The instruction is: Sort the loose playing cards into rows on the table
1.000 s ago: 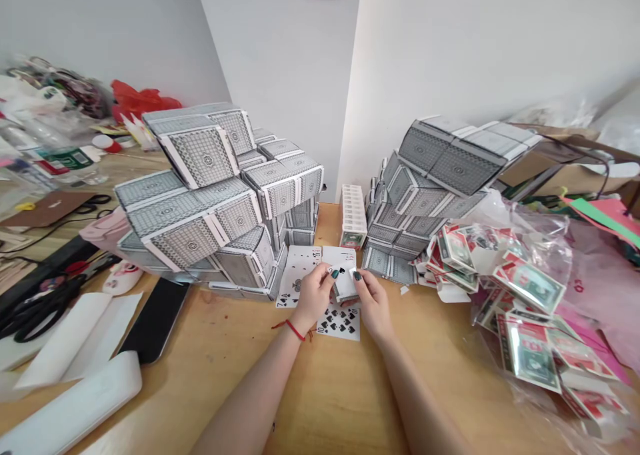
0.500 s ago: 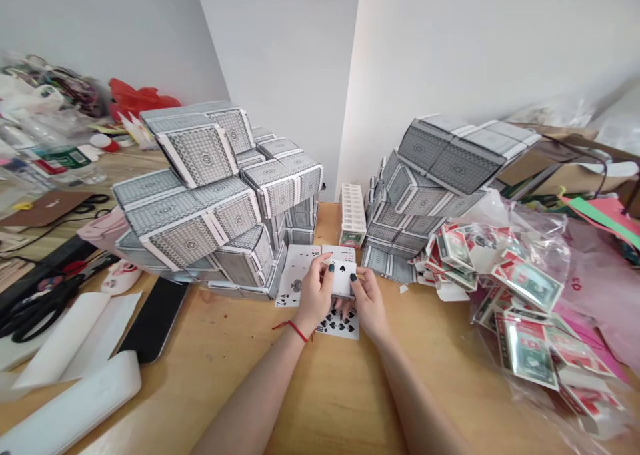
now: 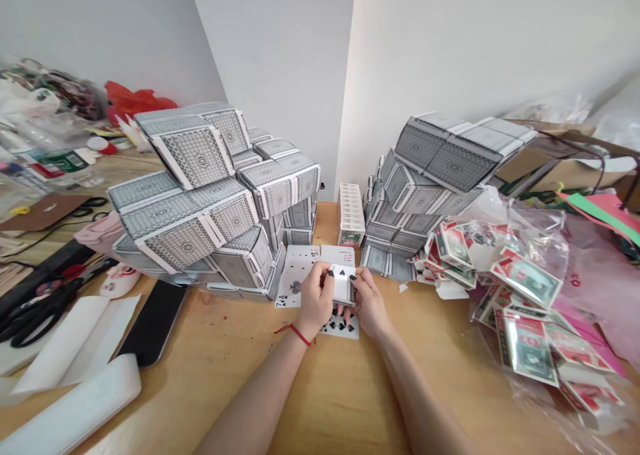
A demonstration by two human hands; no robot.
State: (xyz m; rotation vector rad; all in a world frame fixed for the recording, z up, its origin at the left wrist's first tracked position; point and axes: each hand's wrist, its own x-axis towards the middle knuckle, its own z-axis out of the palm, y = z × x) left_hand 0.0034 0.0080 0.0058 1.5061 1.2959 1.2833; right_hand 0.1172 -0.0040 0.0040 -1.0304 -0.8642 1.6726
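Note:
Both my hands meet at the middle of the wooden table [image 3: 320,395]. My left hand [image 3: 314,300] and my right hand [image 3: 369,303] are closed round a small stack of playing cards [image 3: 344,283], its top card showing a black spade. Under the hands lies a face-up spade card [image 3: 345,325]. Another face-up card [image 3: 296,278] lies just left of them, against the grey boxes. A red string circles my left wrist.
Piles of grey patterned card boxes stand at left [image 3: 200,202] and right [image 3: 430,168]. A white rack [image 3: 351,216] sits between them. A clear bag of red and green card packs [image 3: 530,302] lies at right. Scissors [image 3: 30,308], a dark phone [image 3: 155,318] and white paper [image 3: 75,375] lie at left.
My hands have closed in tighter on the card stack and squared it. The view has shifted slightly.

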